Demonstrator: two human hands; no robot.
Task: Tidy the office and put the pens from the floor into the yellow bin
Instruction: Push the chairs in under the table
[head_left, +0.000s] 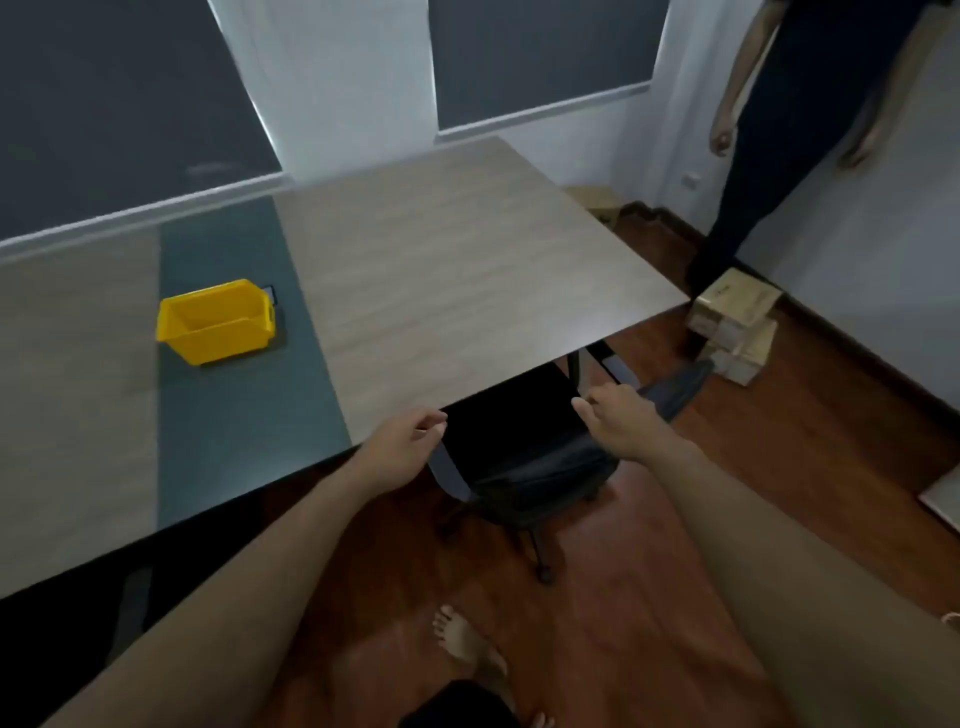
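Observation:
The yellow bin (223, 343) stands on the grey-green strip of the long desk (467, 270), left of centre; its inside looks empty. No pens show anywhere on the wooden floor (649, 597). A black office chair (524, 457) is tucked under the desk's near edge. My left hand (405, 441) curls around the left side of its backrest. My right hand (618, 418) holds the right side, thumb and fingers slightly parted.
Another person (769, 130) stands at the back right by the wall. Cardboard boxes (737, 312) are stacked on the floor beside the desk's right end, with one more box (597, 200) behind it. My bare foot (462, 642) is on the floor below.

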